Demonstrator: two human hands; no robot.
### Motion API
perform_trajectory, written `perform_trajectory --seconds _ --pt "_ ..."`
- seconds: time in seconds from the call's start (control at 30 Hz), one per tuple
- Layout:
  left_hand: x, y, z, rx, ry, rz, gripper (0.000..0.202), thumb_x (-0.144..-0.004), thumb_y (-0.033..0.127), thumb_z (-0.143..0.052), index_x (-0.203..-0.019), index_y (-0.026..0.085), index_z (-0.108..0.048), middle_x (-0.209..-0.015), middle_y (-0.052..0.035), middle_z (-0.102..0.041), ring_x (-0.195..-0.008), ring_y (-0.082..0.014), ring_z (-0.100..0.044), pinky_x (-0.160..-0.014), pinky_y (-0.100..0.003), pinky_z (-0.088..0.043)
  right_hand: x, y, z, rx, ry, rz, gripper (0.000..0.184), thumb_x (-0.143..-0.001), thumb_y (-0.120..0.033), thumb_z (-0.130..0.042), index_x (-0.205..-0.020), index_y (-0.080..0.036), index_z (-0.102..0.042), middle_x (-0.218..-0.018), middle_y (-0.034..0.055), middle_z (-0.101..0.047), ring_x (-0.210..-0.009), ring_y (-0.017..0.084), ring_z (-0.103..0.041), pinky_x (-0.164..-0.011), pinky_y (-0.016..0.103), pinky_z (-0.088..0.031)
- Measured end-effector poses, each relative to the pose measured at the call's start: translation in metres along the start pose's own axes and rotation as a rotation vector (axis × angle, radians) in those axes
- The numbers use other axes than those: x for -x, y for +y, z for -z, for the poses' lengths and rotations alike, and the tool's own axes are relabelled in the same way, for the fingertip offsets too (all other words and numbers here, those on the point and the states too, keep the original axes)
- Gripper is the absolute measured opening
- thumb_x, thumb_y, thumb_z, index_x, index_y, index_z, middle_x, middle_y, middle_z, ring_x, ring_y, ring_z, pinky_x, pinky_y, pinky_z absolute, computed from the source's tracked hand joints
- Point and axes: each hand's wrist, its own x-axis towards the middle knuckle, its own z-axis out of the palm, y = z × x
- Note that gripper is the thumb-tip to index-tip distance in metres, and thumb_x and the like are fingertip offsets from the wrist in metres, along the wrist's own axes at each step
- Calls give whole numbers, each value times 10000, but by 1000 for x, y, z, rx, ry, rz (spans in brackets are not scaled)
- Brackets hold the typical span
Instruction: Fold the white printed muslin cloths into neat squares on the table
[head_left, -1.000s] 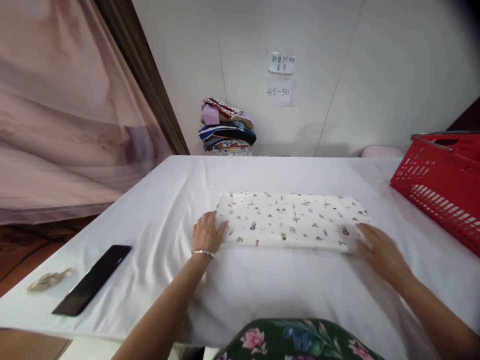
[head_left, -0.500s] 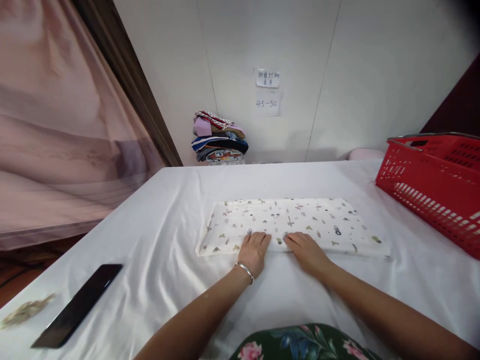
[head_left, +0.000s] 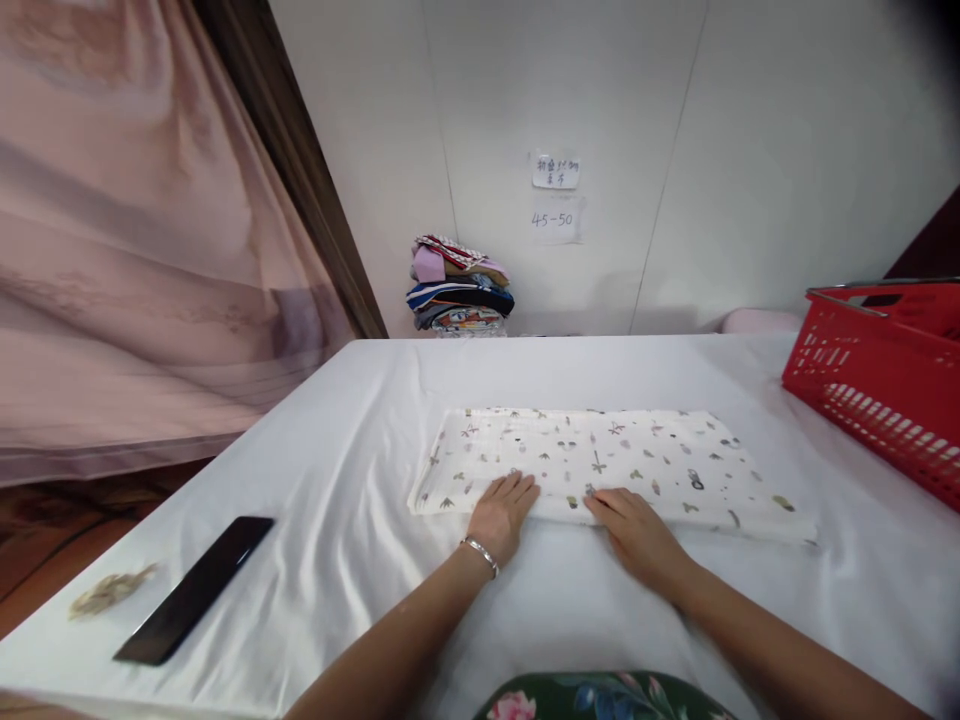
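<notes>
A folded white cloth with small printed figures [head_left: 607,465] lies flat as a long rectangle on the white-covered table [head_left: 360,420]. My left hand [head_left: 502,512], with a bracelet at the wrist, rests flat and open on the cloth's near edge, left of its middle. My right hand [head_left: 634,520] lies flat and open on the same near edge, just right of the left hand. Neither hand grips the cloth.
A red plastic basket [head_left: 877,385] stands at the table's right. A dark phone [head_left: 196,588] and a small tan scrap [head_left: 112,590] lie near the left front corner. A stack of folded clothes [head_left: 459,290] sits by the back wall. A pink curtain [head_left: 135,240] hangs left.
One second ago my hands were at the cloth's two ends. They came together at the middle of its near edge and have stayed there; the camera view shifted slightly.
</notes>
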Motion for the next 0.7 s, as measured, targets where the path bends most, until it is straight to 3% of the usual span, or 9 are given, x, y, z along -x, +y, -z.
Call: perform_trajectory --seconds 0.27,0.47,0.57,0.7 --pt "48 -39 24 -47 64 204 518 -762 20 -383 -1209 226 -542 -1286 -36 -529 -1240 -200 -423 -1029 -422 -347 29 17 -5 -64 17 -26 421 -847 -174 -386 -1251 -229 -490 -1239 74 -536 -1119 230 -497 -925 410 -448" --pt "47 -32 32 33 96 255 520 -716 49 -445 -1197 221 -542 -1275 -38 -539 -1228 -204 -430 -1040 -423 -327 9 4 -5 -69 8 62 439 -878 -306 -424 -1315 -266 -432 -1349 49 -453 -1228 253 -418 -973 437 -420" --pt "37 -32 30 29 119 313 394 -818 233 -472 -1208 219 -528 -1324 -54 -492 -1266 -221 -381 -1064 -447 -278 -8 -13 -10 -60 -76 176 516 -894 -378 -419 -1387 -253 -324 -1425 52 -347 -1305 255 -303 -1039 465 -332" --pt "32 -43 22 -21 75 432 550 -845 513 -432 -1286 185 -455 -1403 -95 -383 -1319 -260 -289 -1078 -472 -233 -12 -25 -22 -35 -152 219 555 -906 -428 -393 -1415 -261 -250 -1442 51 -305 -1320 254 -270 -1059 501 -278"
